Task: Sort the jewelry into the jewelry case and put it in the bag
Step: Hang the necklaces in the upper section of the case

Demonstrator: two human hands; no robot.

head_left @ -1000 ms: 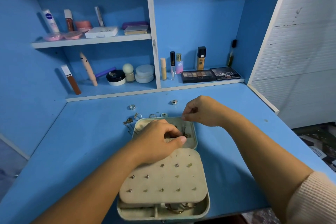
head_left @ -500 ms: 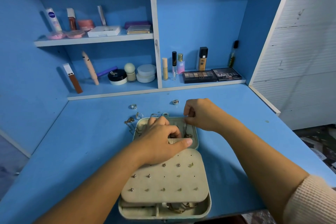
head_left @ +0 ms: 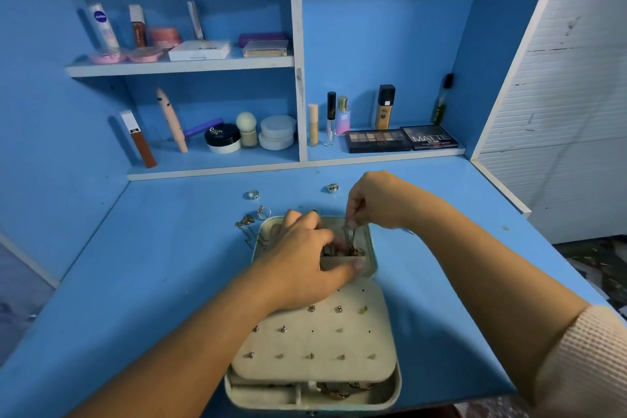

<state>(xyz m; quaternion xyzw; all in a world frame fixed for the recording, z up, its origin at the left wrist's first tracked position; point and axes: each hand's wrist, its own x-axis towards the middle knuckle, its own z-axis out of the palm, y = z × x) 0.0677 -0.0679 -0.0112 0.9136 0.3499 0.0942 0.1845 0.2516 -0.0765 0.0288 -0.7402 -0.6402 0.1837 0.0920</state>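
Jewelry case (head_left: pixel 390 390) lies open near the front edge of the blue worktop (head_left: pixel 152 265), centre of my view. The near half carries a cream earring panel (head_left: pixel 339 343) with rows of studs; rings show in the compartments under it. In the far half, my left hand (head_left: pixel 298 265) pinches the pocket lip (head_left: pixel 342 261), thumb on the front and fingers curled in behind. My right hand (head_left: pixel 376 204) sits narrow, fingertips pinching a thin chain (head_left: pixel 349 237) that hangs into that half beside the left fingers. Loose pieces lie just behind the case: a gold pendant piece (head_left: pixel 245 220), a ring (head_left: pixel 264 213), another ring (head_left: pixel 252 194) and a third ring (head_left: pixel 332 187) farther back. Shelves (head_left: pixel 179 66) behind hold cosmetics and eyeshadow palettes (head_left: pixel 378 140).
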